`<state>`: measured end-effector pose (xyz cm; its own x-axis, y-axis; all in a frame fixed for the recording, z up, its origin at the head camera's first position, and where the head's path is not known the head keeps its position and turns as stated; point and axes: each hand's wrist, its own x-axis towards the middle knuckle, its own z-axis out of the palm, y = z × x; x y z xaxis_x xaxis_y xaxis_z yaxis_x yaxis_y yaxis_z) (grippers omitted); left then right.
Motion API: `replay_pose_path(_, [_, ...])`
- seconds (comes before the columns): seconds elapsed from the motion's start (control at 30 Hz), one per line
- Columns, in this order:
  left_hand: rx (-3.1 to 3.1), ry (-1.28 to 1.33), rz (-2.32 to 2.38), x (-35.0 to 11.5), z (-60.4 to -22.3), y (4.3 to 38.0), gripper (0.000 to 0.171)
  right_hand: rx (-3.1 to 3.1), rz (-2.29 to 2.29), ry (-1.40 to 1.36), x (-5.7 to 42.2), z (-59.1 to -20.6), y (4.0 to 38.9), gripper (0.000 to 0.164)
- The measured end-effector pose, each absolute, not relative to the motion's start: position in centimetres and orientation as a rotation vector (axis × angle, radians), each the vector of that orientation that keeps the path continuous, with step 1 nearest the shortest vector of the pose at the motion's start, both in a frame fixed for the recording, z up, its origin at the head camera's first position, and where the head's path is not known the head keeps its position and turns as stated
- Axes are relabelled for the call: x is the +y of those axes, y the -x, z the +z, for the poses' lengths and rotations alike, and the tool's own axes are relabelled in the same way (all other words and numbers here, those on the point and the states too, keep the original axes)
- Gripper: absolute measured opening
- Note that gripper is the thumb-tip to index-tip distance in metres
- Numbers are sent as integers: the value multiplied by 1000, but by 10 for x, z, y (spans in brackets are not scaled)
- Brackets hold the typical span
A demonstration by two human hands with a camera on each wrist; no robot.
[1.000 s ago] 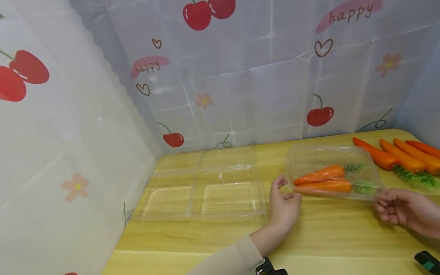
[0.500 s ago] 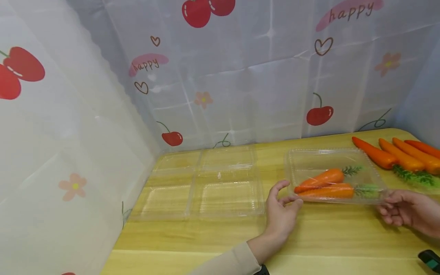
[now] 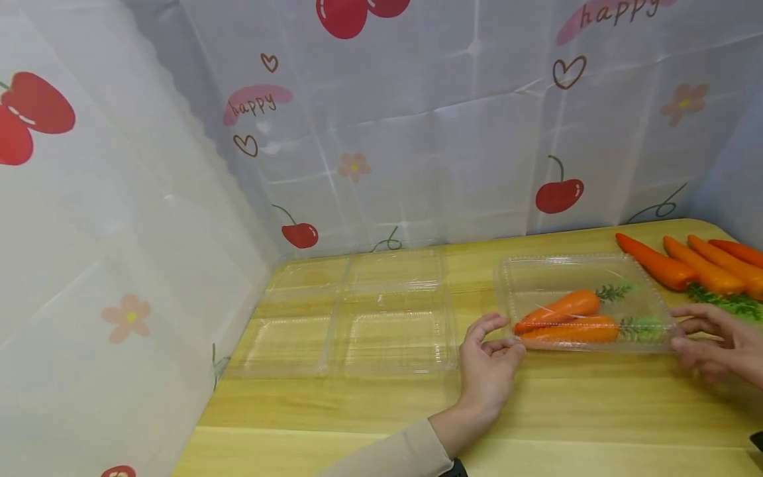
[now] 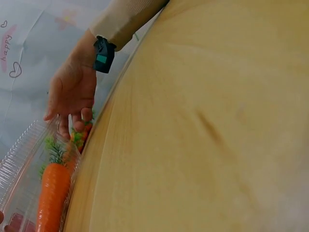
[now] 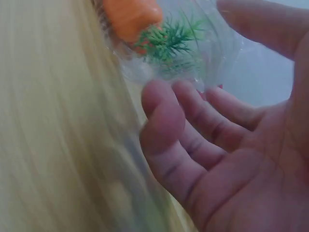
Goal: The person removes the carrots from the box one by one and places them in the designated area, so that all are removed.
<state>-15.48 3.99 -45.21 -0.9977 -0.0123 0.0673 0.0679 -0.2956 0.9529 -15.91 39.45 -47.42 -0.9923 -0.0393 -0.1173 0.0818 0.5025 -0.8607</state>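
Observation:
A clear plastic clamshell box (image 3: 560, 275) lies on the table at the right with its lid down. Inside are two orange carrots, an upper carrot (image 3: 563, 308) and a lower carrot (image 3: 587, 329), with green leafy tops. My left hand (image 3: 489, 368) holds the box's front left corner, thumb at the front edge and curved index finger at the left side. Beside the right end of the box is my right hand (image 3: 724, 341), its fingers loosely bent and apart. In the right wrist view the right hand (image 5: 227, 140) holds nothing, its fingertips close to the box.
Several clear plastic trays (image 3: 393, 338) stand side by side on the left of the wooden table (image 3: 334, 404). Several loose carrots (image 3: 709, 268) lie at the far right, behind my right hand. A printed curtain (image 3: 411, 165) hangs along the back and left.
The box has come down slightly, tilted before and now flat on the table. My right hand has loosened from its right corner and spread its fingers. The left hand stays at its corner.

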Motion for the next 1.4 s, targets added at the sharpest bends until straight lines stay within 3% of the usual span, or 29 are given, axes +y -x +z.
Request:
replay_pose_path(0.07, [-1832,68,-2483,40,-452,154,36,2787,-1506,24,393,-476,156,57])
replay_pose_path(0.13, [-1829,62,-2484,40,-452,154,36,2891,-1569,89,392,-477,153,61])
replay_pose_path(0.47, [-1861,23,-2476,40,-451,153,36,3077,-1611,378,392,-476,151,34])
replay_pose_path(1.0, [-1917,1,-2463,40,-451,153,36,3197,-1560,607,389,-471,156,32])
replay_pose_path(1.4, [-1903,-23,-2452,40,-452,155,37,3150,-1496,488,385,-464,157,29])
